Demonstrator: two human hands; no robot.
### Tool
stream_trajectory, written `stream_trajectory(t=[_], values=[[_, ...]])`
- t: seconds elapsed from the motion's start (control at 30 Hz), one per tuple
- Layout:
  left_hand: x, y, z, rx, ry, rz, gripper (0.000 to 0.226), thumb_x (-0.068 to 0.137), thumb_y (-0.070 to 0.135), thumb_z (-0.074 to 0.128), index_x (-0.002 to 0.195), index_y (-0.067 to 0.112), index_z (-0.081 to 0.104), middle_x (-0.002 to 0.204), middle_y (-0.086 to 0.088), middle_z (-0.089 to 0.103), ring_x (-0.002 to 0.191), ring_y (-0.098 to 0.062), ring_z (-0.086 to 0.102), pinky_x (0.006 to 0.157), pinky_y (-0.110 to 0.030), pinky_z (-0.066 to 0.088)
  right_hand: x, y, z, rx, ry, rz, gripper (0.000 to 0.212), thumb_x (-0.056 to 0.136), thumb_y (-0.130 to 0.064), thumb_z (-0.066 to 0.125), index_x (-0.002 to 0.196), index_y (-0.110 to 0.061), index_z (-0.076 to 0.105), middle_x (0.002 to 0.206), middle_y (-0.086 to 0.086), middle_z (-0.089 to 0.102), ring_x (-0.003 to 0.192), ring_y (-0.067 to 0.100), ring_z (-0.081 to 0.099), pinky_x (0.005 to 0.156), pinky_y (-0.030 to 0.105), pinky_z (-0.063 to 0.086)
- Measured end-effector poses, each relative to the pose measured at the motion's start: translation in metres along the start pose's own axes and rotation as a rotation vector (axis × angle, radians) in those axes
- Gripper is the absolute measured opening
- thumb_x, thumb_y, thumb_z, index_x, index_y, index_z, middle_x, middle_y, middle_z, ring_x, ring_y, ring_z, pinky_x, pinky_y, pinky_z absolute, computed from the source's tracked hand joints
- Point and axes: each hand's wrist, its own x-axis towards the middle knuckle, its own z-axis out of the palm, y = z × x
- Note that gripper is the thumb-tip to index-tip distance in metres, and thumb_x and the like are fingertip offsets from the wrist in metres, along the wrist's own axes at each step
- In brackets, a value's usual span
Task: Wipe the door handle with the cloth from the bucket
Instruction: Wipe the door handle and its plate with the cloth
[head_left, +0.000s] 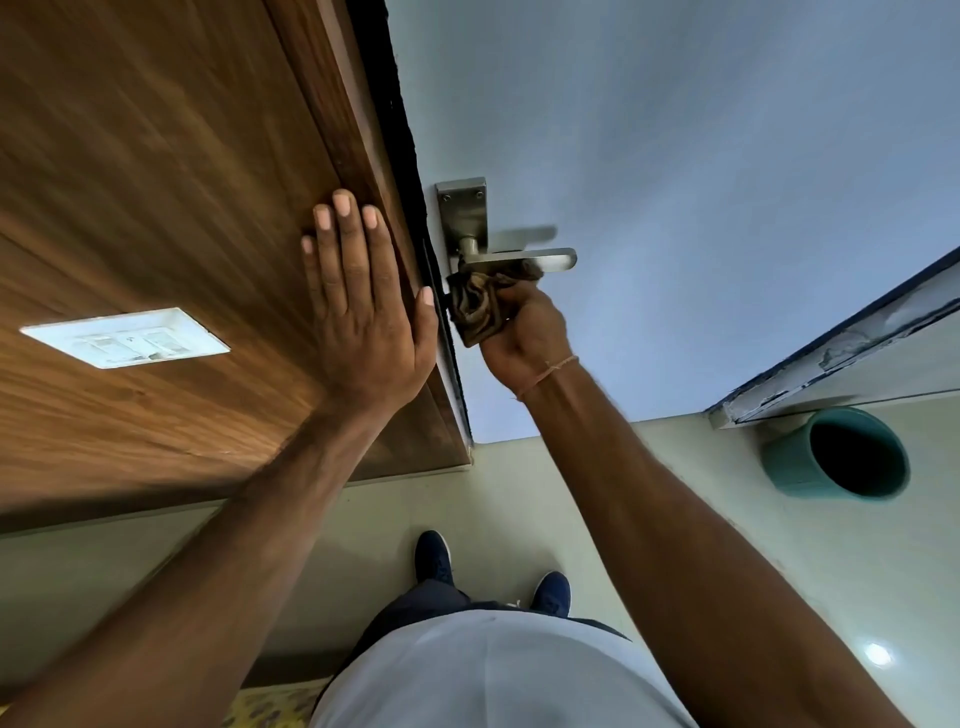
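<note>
A silver lever door handle (545, 258) on a metal backplate (464, 210) sticks out from the pale blue door (675, 182). My right hand (524, 332) is shut on a crumpled brown patterned cloth (475, 304), pressing it against the underside of the lever near its base. My left hand (358, 291) lies flat with fingers spread on the wooden frame panel (156, 182), its thumb at the door's edge. A teal bucket (836, 454) stands on the floor to the right; its inside looks dark.
A white switch plate (124, 338) is set in the wooden panel at left. My two blue shoes (434, 558) stand on the pale tiled floor (779, 597). A worn white-and-dark ledge (857, 343) runs along the right above the bucket.
</note>
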Motion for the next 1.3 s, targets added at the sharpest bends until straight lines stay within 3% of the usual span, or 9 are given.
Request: stream_trajectory(t=[0.07, 0.23, 0.37, 0.47, 0.63, 0.83, 1.0, 1.13, 1.3], values=[[0.0, -0.001, 0.0, 0.0, 0.002, 0.009, 0.076, 0.105, 0.032, 0.057, 0.162, -0.009, 0.026, 0.168, -0.034, 0.03, 0.159, -0.049, 0.025, 0.132, -0.061, 0.023, -0.006, 0.002, 0.003, -0.025, 0.049, 0.019, 0.037, 0.095, 0.006, 0.033, 0.12, -0.001, 0.059, 0.106, 0.021, 0.067, 0.087, 0.031, 0.069, 0.073, 0.04, 0.064], [-0.002, -0.007, 0.0, 0.026, 0.004, 0.036, 0.077, 0.105, 0.031, 0.058, 0.163, -0.006, 0.025, 0.169, -0.031, 0.029, 0.16, -0.046, 0.025, 0.133, -0.059, 0.023, 0.002, -0.037, -0.022, 0.178, 0.084, -0.05, 0.043, 0.065, 0.008, 0.042, 0.102, -0.002, 0.062, 0.099, 0.02, 0.066, 0.088, 0.03, 0.066, 0.098, 0.041, 0.053], [0.0, -0.002, 0.0, 0.006, 0.0, 0.015, 0.077, 0.105, 0.032, 0.058, 0.162, -0.008, 0.026, 0.168, -0.033, 0.03, 0.159, -0.048, 0.026, 0.132, -0.061, 0.023, -0.003, -0.014, -0.003, 0.092, 0.04, 0.012, 0.038, 0.075, 0.009, 0.038, 0.104, -0.002, 0.061, 0.109, 0.023, 0.064, 0.102, 0.036, 0.065, 0.084, 0.045, 0.063], [-0.001, -0.002, 0.0, -0.013, -0.001, 0.019, 0.078, 0.104, 0.031, 0.059, 0.162, -0.009, 0.026, 0.168, -0.033, 0.029, 0.159, -0.049, 0.025, 0.132, -0.061, 0.023, -0.007, -0.004, 0.002, 0.015, 0.07, 0.037, 0.035, 0.091, 0.009, 0.031, 0.11, 0.002, 0.06, 0.117, 0.025, 0.065, 0.113, 0.04, 0.064, 0.101, 0.052, 0.057], [-0.001, -0.006, 0.001, -0.006, -0.009, 0.028, 0.078, 0.104, 0.032, 0.058, 0.163, -0.007, 0.024, 0.169, -0.033, 0.028, 0.159, -0.048, 0.024, 0.132, -0.061, 0.022, 0.001, -0.044, -0.024, 0.234, 0.085, -0.008, 0.05, 0.069, 0.008, 0.039, 0.113, -0.002, 0.062, 0.113, 0.023, 0.066, 0.1, 0.036, 0.066, 0.106, 0.048, 0.053], [-0.001, -0.003, 0.003, -0.026, -0.01, 0.01, 0.08, 0.105, 0.033, 0.057, 0.164, -0.008, 0.021, 0.169, -0.033, 0.026, 0.16, -0.049, 0.022, 0.133, -0.061, 0.021, -0.006, -0.029, -0.013, 0.198, 0.074, 0.051, 0.071, 0.072, 0.008, 0.039, 0.139, -0.006, 0.056, 0.146, 0.024, 0.058, 0.134, 0.036, 0.058, 0.113, 0.053, 0.047], [-0.001, -0.003, 0.002, -0.03, -0.001, 0.015, 0.08, 0.104, 0.031, 0.058, 0.164, -0.007, 0.02, 0.17, -0.032, 0.026, 0.16, -0.048, 0.022, 0.132, -0.061, 0.022, -0.009, -0.056, -0.045, 0.385, 0.07, 0.037, 0.039, 0.094, 0.0, 0.035, 0.091, 0.002, 0.074, 0.096, 0.022, 0.077, 0.09, 0.037, 0.077, 0.088, 0.052, 0.063], [-0.001, 0.001, 0.002, -0.028, -0.001, 0.0, 0.08, 0.105, 0.033, 0.057, 0.163, -0.008, 0.021, 0.169, -0.033, 0.026, 0.16, -0.049, 0.023, 0.132, -0.062, 0.023, -0.005, -0.045, -0.037, 0.485, -0.062, 0.099, 0.045, 0.1, -0.022, 0.035, 0.129, -0.014, 0.068, 0.135, 0.017, 0.069, 0.137, 0.038, 0.059, 0.12, 0.062, 0.036], [-0.001, -0.001, 0.001, -0.035, 0.0, 0.009, 0.079, 0.105, 0.032, 0.057, 0.164, -0.007, 0.021, 0.17, -0.032, 0.025, 0.16, -0.048, 0.022, 0.133, -0.061, 0.021, -0.014, -0.025, -0.009, 0.43, -0.122, 0.139, 0.049, 0.086, -0.019, 0.041, 0.126, -0.008, 0.066, 0.125, 0.018, 0.07, 0.139, 0.035, 0.056, 0.122, 0.059, 0.033]])
